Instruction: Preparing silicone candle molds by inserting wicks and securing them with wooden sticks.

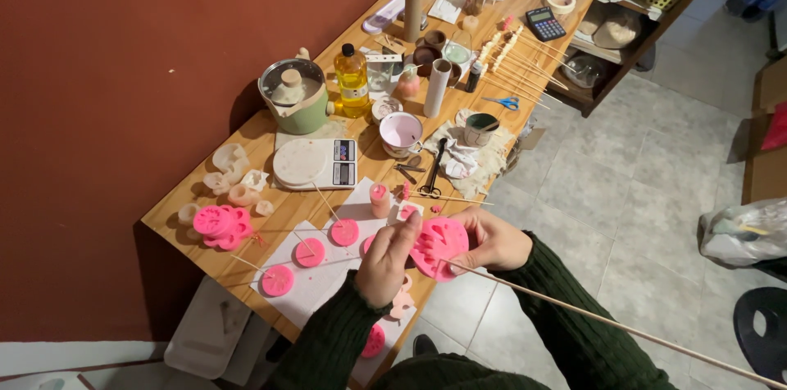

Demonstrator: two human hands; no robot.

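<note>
Two hands hold a pink mold over the near edge of a long wooden table (270,201).

The table runs away toward 1 o'clock, full of craft things. The pink mold (440,247) sits between both hands. The right hand (494,241), at its 3 o'clock, is curled shut around its edge. The left hand (385,263), at its 9 o'clock, pinches the other side with its fingers. A long thin stick (607,322) runs from the mold toward 4 o'clock.
</note>
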